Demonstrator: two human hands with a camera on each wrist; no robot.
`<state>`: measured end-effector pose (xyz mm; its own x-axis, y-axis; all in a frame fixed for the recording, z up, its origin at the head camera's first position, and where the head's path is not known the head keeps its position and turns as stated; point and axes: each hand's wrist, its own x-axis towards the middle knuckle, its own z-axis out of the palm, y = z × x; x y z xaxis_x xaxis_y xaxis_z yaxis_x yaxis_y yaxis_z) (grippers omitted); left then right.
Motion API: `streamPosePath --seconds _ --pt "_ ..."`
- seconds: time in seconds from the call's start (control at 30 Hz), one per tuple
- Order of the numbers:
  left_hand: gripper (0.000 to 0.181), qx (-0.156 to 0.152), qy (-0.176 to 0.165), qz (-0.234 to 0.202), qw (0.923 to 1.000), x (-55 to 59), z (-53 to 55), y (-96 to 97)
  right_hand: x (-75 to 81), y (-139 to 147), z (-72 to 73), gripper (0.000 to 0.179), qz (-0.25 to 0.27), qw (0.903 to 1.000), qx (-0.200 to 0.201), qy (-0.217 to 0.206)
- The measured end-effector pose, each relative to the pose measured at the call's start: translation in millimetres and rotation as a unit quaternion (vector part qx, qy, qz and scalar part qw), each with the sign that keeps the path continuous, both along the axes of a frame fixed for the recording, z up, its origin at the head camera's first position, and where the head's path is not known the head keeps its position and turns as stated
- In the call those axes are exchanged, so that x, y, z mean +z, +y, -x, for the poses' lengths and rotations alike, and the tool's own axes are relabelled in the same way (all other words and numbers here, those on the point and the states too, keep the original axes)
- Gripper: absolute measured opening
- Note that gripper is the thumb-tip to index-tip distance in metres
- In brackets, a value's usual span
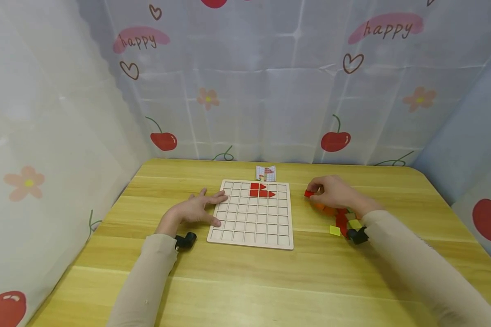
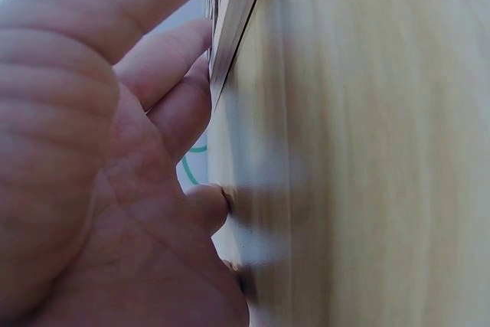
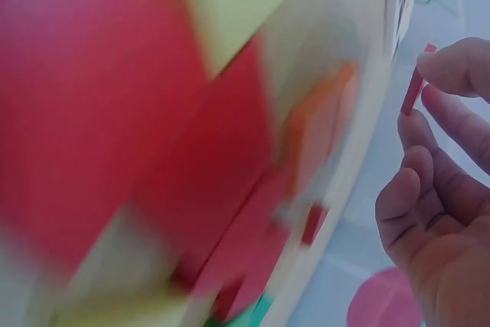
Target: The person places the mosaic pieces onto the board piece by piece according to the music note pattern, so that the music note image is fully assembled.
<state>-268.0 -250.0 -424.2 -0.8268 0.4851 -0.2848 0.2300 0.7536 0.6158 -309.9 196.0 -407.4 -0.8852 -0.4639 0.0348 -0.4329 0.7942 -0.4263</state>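
Observation:
My left hand (image 1: 196, 210) rests on the left edge of a pale wooden grid board (image 1: 249, 239), thumb and fingertips on its rim, fingers spread. In the left wrist view the palm (image 2: 145, 227) faces the table and holds nothing. To the right of the board, above the table, my right hand (image 1: 333, 192) pinches a small flat red tile (image 1: 308, 193) between thumb and fingers. The right wrist view shows that red tile (image 3: 418, 82) edge-on at the fingertips. Red tiles (image 1: 254, 193), some with pointed ends, fill several cells in the board's top two rows.
Beneath the right wrist lies a loose pile of coloured tiles, with red (image 1: 341, 221), orange (image 1: 329, 210) and yellow (image 1: 335, 230) ones visible. A small printed pattern card (image 1: 266, 173) sits behind the board. A patterned curtain (image 1: 262, 113) hangs along the table's back edge.

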Motion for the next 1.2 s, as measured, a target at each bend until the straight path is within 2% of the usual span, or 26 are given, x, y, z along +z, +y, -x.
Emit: streamPosePath --seconds 0.17,0.3,0.63,0.77,0.93,1.07,1.2 --pt "0.092 -0.001 0.004 0.002 1.0 -1.7 0.5 -0.8 1.1 -28.8 4.2 0.017 0.014 0.9997 0.017 -0.011" --pt "0.092 -0.001 0.007 0.003 1.0 -2.6 1.1 -1.5 1.8 -54.9 7.0 0.018 0.028 0.9985 0.044 -0.014" --pt "0.092 -0.003 0.007 0.004 1.0 -3.9 2.2 -2.1 -6.8 -109.9 13.6 0.018 0.03 0.9938 0.102 -0.035" --pt "0.093 -0.002 0.004 0.004 1.0 -4.5 2.6 -2.0 -10.2 -123.5 14.9 0.016 0.027 0.9917 0.121 -0.033" --pt "0.093 -0.001 0.003 0.005 1.0 -4.1 2.0 -1.7 -12.9 -136.0 14.8 0.016 0.013 0.9914 0.127 -0.03" --pt "0.093 -0.002 0.001 0.004 1.0 -4.2 2.5 -1.7 -11.9 -142.7 13.6 0.015 0.004 0.9917 0.125 -0.03" --pt "0.093 -0.003 0.004 0.006 1.0 -4.9 3.0 -3.1 -9.1 -146.0 11.9 0.013 0.0 0.9896 0.14 -0.031"
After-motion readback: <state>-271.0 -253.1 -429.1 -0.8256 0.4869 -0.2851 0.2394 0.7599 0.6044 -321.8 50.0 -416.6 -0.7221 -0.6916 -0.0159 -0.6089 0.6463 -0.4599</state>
